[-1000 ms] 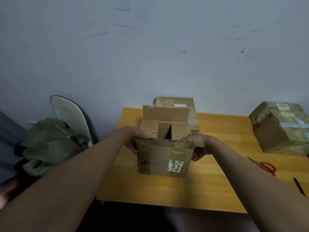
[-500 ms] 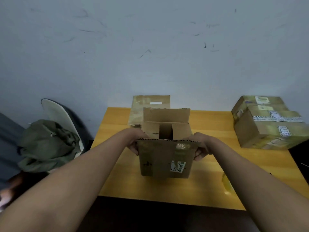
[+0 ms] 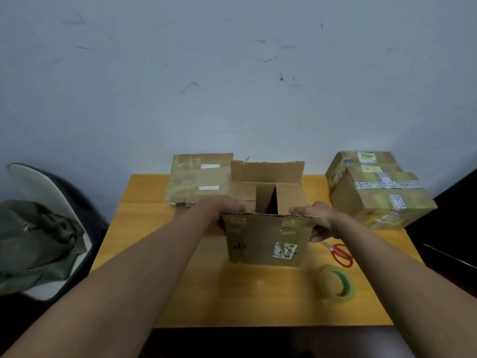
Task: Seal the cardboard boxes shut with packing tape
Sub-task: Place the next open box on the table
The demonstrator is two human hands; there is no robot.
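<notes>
An open cardboard box point(image 3: 265, 241) stands at the middle of the yellow table point(image 3: 232, 293), its far flap upright and its two side flaps folded inward with a gap between them. My left hand point(image 3: 227, 208) grips the box's left top edge, fingers curled around the corner. My right hand point(image 3: 316, 219) grips the right top edge in the same way. A roll of clear packing tape point(image 3: 335, 284) with a green core lies on the table to the right of the box, near the front.
Red-handled scissors point(image 3: 340, 254) lie just right of the box. A taped flat box point(image 3: 198, 179) leans at the back left; two taped boxes point(image 3: 379, 192) are stacked at the back right. A chair point(image 3: 51, 202) with a green cloth point(image 3: 36, 244) stands left of the table.
The view has swung to the right and down, so the tape roll and scissors are in sight. Both hands keep their hold on the open box, which stays on the table.
</notes>
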